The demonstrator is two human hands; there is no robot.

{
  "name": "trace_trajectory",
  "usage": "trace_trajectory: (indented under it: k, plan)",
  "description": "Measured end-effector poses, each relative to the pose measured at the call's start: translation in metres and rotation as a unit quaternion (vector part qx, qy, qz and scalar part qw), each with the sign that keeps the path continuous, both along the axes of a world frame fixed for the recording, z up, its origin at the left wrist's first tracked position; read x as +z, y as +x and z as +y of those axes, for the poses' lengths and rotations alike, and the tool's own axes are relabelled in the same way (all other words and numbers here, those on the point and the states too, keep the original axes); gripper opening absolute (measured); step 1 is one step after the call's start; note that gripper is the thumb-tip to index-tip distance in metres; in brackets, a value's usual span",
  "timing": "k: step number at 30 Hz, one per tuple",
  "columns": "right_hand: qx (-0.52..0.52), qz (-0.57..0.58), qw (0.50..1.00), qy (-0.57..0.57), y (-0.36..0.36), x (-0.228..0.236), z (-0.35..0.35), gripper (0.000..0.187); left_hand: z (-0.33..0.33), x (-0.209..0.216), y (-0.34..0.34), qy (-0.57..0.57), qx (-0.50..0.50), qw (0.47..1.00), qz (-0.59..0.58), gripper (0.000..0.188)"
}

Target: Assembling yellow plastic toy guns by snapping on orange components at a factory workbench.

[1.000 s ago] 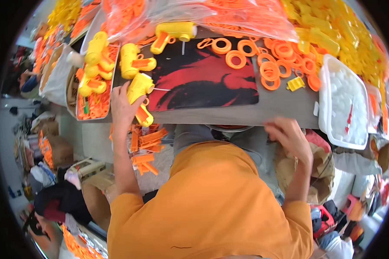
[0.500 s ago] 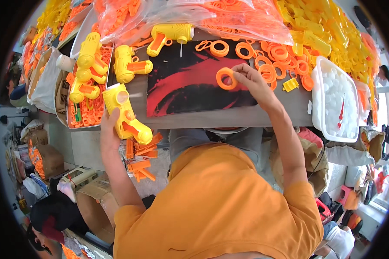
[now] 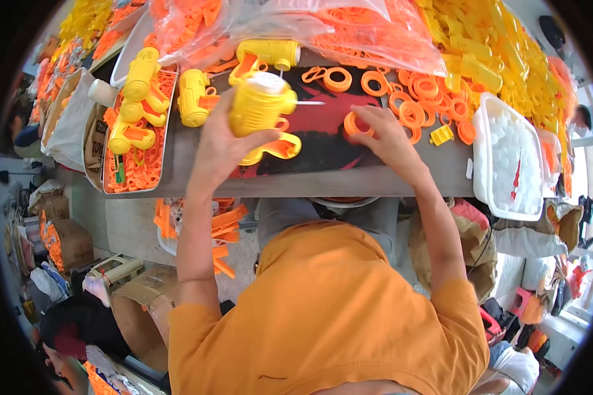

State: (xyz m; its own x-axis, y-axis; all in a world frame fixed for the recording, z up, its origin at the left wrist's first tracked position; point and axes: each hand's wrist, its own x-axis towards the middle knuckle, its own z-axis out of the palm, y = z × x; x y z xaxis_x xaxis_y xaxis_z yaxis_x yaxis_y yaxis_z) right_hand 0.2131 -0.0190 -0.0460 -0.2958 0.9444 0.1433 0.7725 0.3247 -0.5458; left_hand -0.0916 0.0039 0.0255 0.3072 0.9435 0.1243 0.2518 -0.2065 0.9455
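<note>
My left hand (image 3: 227, 141) is wrapped round a yellow plastic toy gun body (image 3: 260, 108), raised over the left part of the dark mat. A thin white rod juts from it to the right, and its round white end faces up. Just right of it, my right hand (image 3: 385, 135) pinches an orange ring (image 3: 356, 124) above the red and black mat (image 3: 323, 141); the fingers cover part of the ring. Behind the held body lies another yellow toy gun body (image 3: 268, 51), and one more yellow body (image 3: 193, 99) rests to its left.
Loose orange rings (image 3: 412, 113) and a small yellow clip (image 3: 441, 135) lie right of the mat. A white tub (image 3: 482, 191) of translucent pieces stands farther right. On the left, a tray (image 3: 133, 191) holds orange parts and yellow bodies. Bagged orange parts (image 3: 369, 39) line the back.
My left hand has brought the yellow toy gun body up and right, over the mat, and turned it. My right hand, still pinching the orange ring, has shifted slightly right.
</note>
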Motion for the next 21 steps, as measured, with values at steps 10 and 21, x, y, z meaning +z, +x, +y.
trace_trajectory:
  k: [10,21]
  plan:
    - [0.022,0.241,0.958,-0.155,0.005,0.111,0.003,0.055,0.017,0.006,0.094,0.147,-0.141,0.97,0.133,0.066]
    - [0.021,0.275,0.955,-0.111,0.028,0.072,0.028,0.055,0.05,-0.014,0.11,0.184,-0.155,0.957,0.162,0.068]
